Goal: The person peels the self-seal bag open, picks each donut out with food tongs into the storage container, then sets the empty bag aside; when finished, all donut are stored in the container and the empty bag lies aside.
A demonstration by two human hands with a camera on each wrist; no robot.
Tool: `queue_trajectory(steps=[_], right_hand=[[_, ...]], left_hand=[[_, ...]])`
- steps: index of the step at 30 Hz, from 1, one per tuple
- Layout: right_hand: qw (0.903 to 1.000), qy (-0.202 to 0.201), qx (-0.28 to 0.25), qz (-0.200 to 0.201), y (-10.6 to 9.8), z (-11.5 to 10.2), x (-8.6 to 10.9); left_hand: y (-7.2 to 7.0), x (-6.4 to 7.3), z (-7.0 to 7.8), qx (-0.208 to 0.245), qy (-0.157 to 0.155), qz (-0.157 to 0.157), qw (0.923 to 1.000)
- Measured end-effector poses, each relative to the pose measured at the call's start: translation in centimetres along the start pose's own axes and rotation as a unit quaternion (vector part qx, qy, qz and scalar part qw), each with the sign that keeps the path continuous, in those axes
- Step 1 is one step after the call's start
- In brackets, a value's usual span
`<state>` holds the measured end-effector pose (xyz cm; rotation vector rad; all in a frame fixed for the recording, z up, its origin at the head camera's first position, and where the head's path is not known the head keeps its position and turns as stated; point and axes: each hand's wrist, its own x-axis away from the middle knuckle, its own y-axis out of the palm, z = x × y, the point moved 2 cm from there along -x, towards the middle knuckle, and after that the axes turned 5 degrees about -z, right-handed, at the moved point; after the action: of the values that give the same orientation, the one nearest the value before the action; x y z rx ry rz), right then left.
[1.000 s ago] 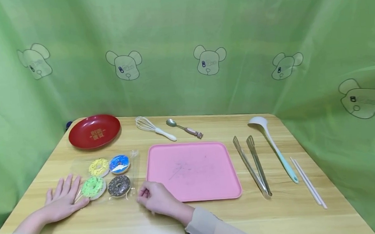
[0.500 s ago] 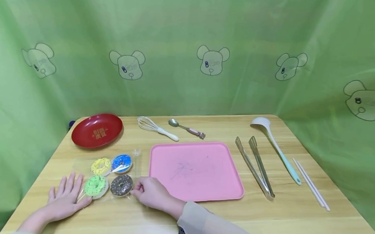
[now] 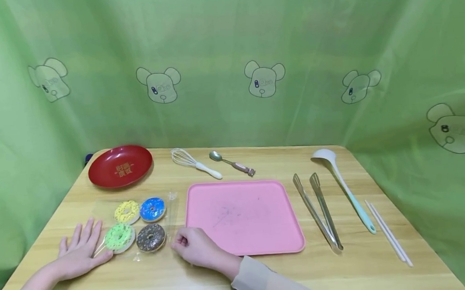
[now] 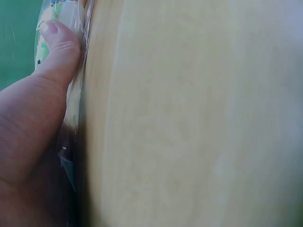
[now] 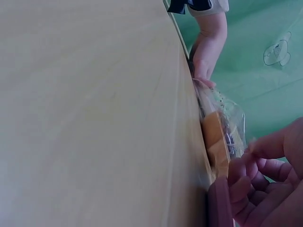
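Observation:
A clear plastic bag [image 3: 172, 209] lies on the table with yellow [image 3: 127, 212], blue [image 3: 152, 209], green [image 3: 120, 237] and dark brown [image 3: 151, 237] sprinkled doughnuts inside. At its left side my left hand [image 3: 80, 253] rests palm down, fingers spread and straight, the thumb over the bag's edge beside the green doughnut. In the left wrist view that thumb [image 4: 59, 49] presses on the plastic. My right hand [image 3: 200, 248] has curled fingers at the bag's lower right edge. The right wrist view shows its thumb and fingers [image 5: 258, 151] pinching at the film, partly blurred.
A pink tray [image 3: 245, 245] lies just right of the bag. Behind are a red plate [image 3: 103, 169], a white whisk [image 3: 196, 164] and a spoon [image 3: 233, 163]. Metal tongs [image 3: 319, 215], a ladle [image 3: 347, 187] and chopsticks [image 3: 389, 233] lie rightward. Green curtain [image 3: 215, 119] surrounds the table.
My right hand went left towards the brown doughnut, then back right to the bag's edge, fingers still curled. My left hand stays in place. The head view has shifted slightly.

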<state>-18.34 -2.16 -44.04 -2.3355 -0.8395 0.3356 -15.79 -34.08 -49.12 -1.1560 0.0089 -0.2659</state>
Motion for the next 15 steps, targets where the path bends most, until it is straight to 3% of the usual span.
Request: queue_trajectory(steps=[4, 8, 15], right_hand=[[1.0, 0.001, -0.002, -0.006, -0.2, 0.3, 0.6], [0.9989, 0.018, -0.042, -0.006, -0.6, 0.6, 0.8], [0.9974, 0.03, -0.065, 0.008, -0.5, 0.5, -0.7]], left_hand=[[-0.3, 0.6, 0.7, 0.0, -0.01, -0.006, 0.9999], [-0.3, 0.4, 0.5, -0.007, -0.01, -0.003, 0.9999], [0.0, 0.1, -0.1, -0.001, 0.0, 0.0, 1.0]])
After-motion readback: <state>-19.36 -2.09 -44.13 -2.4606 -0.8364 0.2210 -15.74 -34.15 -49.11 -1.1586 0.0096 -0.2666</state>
